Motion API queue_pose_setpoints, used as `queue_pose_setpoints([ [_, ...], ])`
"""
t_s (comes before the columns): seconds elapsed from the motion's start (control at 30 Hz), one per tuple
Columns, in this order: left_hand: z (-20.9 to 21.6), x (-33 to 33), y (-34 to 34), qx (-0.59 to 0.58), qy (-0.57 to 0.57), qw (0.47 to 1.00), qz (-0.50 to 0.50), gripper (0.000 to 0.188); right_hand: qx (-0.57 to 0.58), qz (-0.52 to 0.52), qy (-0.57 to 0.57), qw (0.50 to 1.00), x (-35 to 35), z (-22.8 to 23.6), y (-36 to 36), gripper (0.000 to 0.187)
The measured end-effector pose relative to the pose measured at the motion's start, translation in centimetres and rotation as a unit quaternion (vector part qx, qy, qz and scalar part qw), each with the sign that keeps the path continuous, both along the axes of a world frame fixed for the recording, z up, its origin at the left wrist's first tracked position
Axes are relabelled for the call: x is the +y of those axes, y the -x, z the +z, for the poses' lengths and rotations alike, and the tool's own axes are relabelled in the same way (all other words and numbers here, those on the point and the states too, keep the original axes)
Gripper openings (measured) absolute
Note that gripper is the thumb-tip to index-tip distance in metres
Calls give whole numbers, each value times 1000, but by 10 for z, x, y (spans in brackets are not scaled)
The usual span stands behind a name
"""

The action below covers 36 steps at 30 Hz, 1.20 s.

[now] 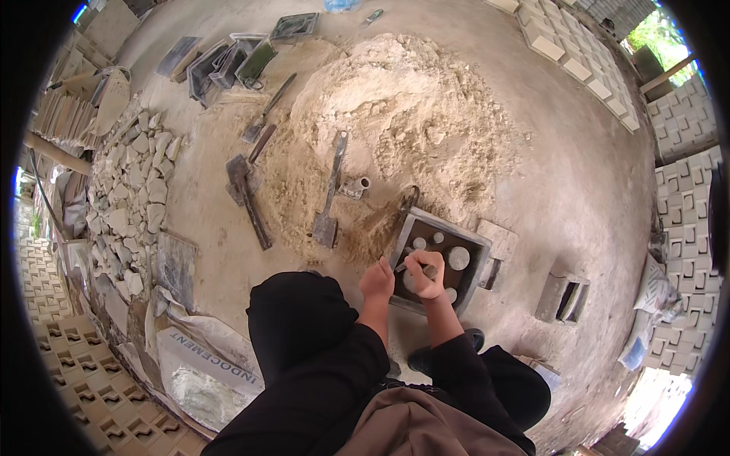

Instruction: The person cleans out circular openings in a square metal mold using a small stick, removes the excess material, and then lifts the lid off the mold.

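A square grey mould box [480,262] lies on the floor just ahead of my knees, with several pale round discs inside, one of them a large disc [458,258] at the right. Over its left half my right hand [427,280] is closed round a short tool with a round-ended handle [430,270]; the tool's working end is mostly hidden. At the box's left edge my left hand [377,280] has its fingers curled closed. What it holds, if anything, is hidden.
Beyond the box rises a heap of pale powder [403,106]. A small shovel [325,228], a hammer-like tool [247,197] and a small pipe fitting [355,188] lie left of it. Broken stones [125,197] pile at far left; a hollow block [563,298] sits right.
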<state>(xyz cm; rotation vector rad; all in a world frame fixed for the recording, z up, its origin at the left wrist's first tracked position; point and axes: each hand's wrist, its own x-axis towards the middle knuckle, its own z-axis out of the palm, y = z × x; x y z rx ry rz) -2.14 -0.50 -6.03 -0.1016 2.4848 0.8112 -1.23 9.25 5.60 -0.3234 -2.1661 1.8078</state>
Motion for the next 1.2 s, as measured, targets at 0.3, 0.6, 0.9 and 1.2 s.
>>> queue_pose_setpoints([
  [0.3,1,-5,-3,-5,4,1000,-17,56,3,108,25,994,-6,17,-6,21],
  [0.6,-5,-9,2,-37,-34,999,1,52,93,101,48,989,6,21,-2,22],
  [0.9,-70,-34,9,-69,-121,990,-24,60,142,58,-7,988,-27,31,-7,24],
  [1.2,-32,-9,28,-180,-121,975,44,74,138,-73,139,978,-7,25,-17,25],
])
